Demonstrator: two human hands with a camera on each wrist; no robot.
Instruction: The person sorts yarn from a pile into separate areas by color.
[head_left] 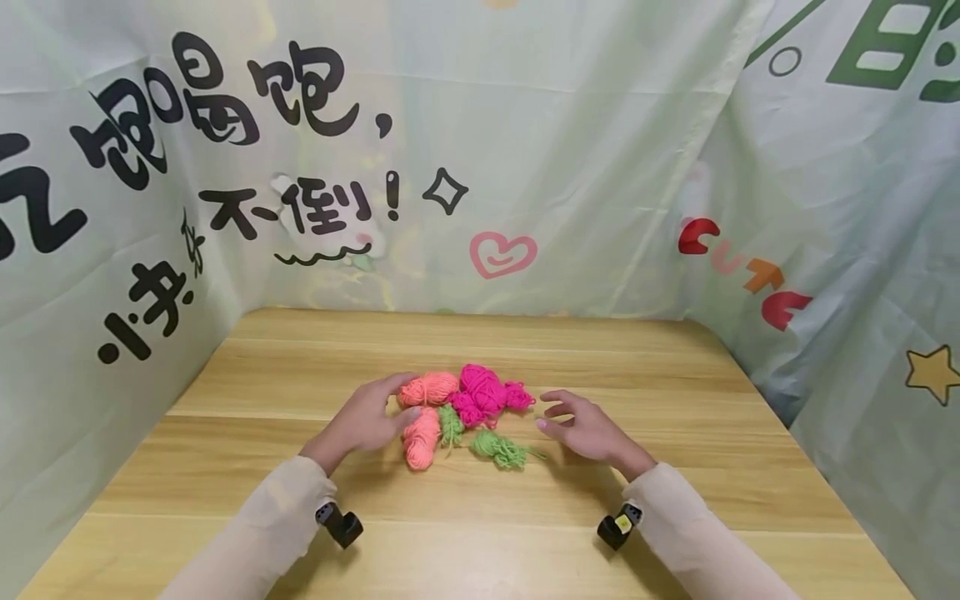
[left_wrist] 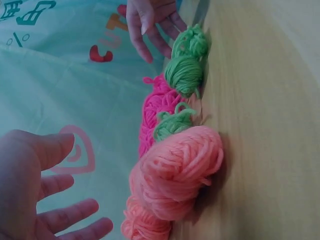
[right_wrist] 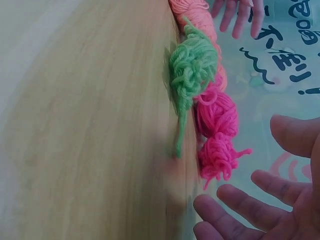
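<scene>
Small bundles of yarn lie grouped on the wooden table. Two are coral: a rear coral bundle (head_left: 429,388) and a front coral bundle (head_left: 422,439). Magenta yarn (head_left: 482,392) sits behind, with a knotted end towards the right. One green bundle (head_left: 450,425) lies between the coral and the magenta; another green bundle (head_left: 501,450) with a loose tail lies nearer the front. My left hand (head_left: 371,414) is beside the coral yarn, fingers spread and nothing held. Over on the right, my right hand (head_left: 585,425) hovers near the magenta end, its fingers loosely bent and holding nothing.
The wooden table (head_left: 480,533) reaches back to a printed cloth (head_left: 585,167) that hangs behind it and on both sides. Black camera mounts (head_left: 340,525) are strapped at both wrists, over pale sleeves.
</scene>
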